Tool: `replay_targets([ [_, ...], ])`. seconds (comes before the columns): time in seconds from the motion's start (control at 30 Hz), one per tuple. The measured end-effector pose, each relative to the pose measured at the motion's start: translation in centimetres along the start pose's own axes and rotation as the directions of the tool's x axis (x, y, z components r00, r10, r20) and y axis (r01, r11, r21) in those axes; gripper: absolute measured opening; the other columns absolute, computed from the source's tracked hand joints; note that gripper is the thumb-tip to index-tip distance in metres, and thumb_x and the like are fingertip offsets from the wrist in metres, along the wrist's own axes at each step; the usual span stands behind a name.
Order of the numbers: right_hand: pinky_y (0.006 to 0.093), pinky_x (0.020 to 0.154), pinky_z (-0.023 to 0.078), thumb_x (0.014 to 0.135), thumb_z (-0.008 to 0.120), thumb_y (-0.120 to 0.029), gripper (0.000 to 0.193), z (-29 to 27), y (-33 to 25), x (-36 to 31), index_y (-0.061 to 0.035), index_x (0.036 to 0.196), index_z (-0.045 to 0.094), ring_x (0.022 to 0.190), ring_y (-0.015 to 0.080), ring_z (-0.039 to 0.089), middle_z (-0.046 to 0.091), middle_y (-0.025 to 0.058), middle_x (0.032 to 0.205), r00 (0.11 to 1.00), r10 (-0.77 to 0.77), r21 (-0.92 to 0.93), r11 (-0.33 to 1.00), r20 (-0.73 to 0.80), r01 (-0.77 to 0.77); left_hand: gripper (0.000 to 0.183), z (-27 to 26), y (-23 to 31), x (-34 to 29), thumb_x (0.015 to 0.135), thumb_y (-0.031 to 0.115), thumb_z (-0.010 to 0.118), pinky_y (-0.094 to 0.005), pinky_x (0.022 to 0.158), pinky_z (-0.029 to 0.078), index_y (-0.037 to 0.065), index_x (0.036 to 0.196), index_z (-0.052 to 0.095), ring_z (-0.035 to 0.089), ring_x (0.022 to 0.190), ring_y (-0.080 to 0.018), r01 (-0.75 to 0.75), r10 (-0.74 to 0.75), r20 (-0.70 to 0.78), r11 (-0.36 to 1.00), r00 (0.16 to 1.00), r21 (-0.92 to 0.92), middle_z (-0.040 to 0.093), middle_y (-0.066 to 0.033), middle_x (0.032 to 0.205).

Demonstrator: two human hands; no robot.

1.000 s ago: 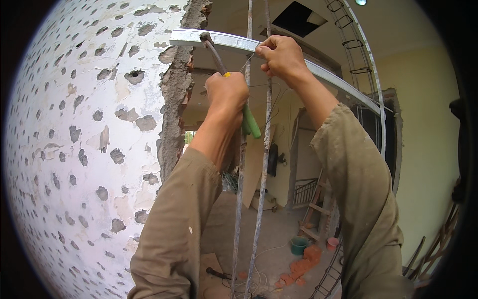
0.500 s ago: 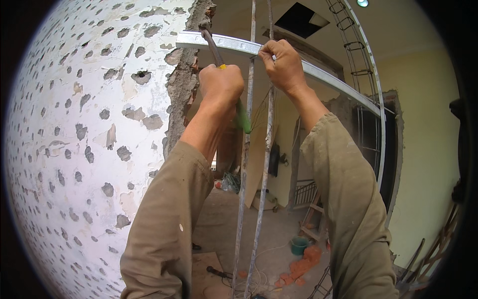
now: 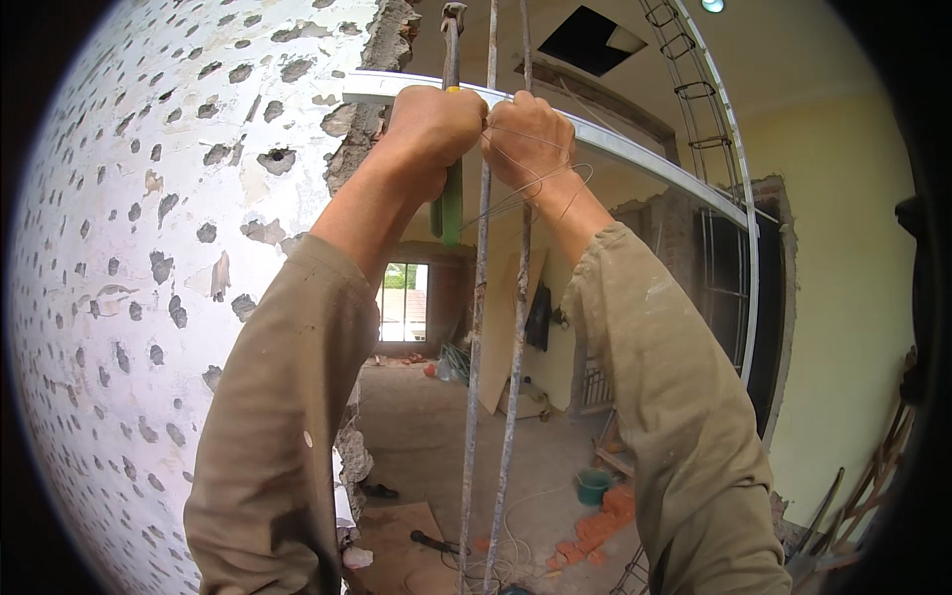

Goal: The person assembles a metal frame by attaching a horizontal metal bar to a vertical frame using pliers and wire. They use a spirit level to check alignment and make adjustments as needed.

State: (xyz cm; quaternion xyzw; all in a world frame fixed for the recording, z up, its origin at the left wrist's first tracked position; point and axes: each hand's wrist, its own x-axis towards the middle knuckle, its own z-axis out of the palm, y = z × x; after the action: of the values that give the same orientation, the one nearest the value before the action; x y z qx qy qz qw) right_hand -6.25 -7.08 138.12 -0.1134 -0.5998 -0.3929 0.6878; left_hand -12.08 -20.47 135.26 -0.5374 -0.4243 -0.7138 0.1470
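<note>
My left hand is wrapped round steel pincers with green handles, their jaws pointing up above a pale metal bar. Pressed up beside it, my right hand is closed at the bar, where two upright steel rods cross it. Thin tie wire loops out of the right hand and across its wrist. The fingertips and the spot where the wire meets bar and rod are hidden behind my hands.
A white wall pitted with chipped holes stands close on the left, its broken edge behind the bar's end. Tied rebar hangs at the right. Below lie a green bucket, broken bricks, cables and a board.
The pincers have come away from the bar's left part and moved right, now upright. My hands have come together at the rods, and wire loops now show over the right wrist.
</note>
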Motion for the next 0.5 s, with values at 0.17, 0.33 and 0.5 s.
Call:
replay_targets([
  [0.17, 0.0488, 0.080, 0.054, 0.094, 0.063, -0.028, 0.027, -0.4, -0.3, -1.6, -0.0047, 0.089, 0.074, 0.090, 0.0379, 0.069, 0.070, 0.0179, 0.092, 0.975, 0.202, 0.298, 0.929, 0.093, -0.221, 0.028, -1.3, 0.4, -2.1, 0.099, 0.025, 0.061, -0.0281, 0.055, 0.048, -0.003, 0.103, 0.066, 0.059, 0.063, -0.0143, 0.067, -0.061, 0.117, 0.997, 0.991, -0.048, 0.059, -0.0056, 0.079],
  [0.33, 0.0431, 0.067, 0.053, 0.095, 0.064, -0.027, 0.026, -3.1, 0.9, -8.6, -0.0028, 0.098, 0.072, 0.073, 0.0308, 0.067, 0.071, 0.0162, 0.091, 0.954, 0.267, 0.594, 0.748, 0.139, -0.295, 0.043, -4.3, -2.7, -7.3, 0.103, 0.034, 0.057, -0.0332, 0.074, 0.060, -0.006, 0.116, 0.065, 0.062, 0.073, -0.0175, 0.151, -0.122, 0.141, 0.965, 0.982, -0.216, 0.061, -0.0079, 0.090],
  [0.5, 0.0272, 0.069, 0.054, 0.105, 0.050, -0.049, 0.056, -8.7, -1.6, -17.7, 0.0029, 0.121, 0.065, 0.079, 0.0129, 0.063, 0.070, 0.0097, 0.102, 0.681, -0.140, 0.690, 0.025, 0.718, -0.723, 0.046, -3.7, -7.3, -13.3, 0.102, 0.038, 0.057, -0.0286, 0.062, 0.052, -0.006, 0.113, 0.068, 0.059, 0.078, -0.0127, 0.168, -0.146, 0.097, 0.944, 0.985, -0.285, 0.061, -0.0037, 0.088],
])
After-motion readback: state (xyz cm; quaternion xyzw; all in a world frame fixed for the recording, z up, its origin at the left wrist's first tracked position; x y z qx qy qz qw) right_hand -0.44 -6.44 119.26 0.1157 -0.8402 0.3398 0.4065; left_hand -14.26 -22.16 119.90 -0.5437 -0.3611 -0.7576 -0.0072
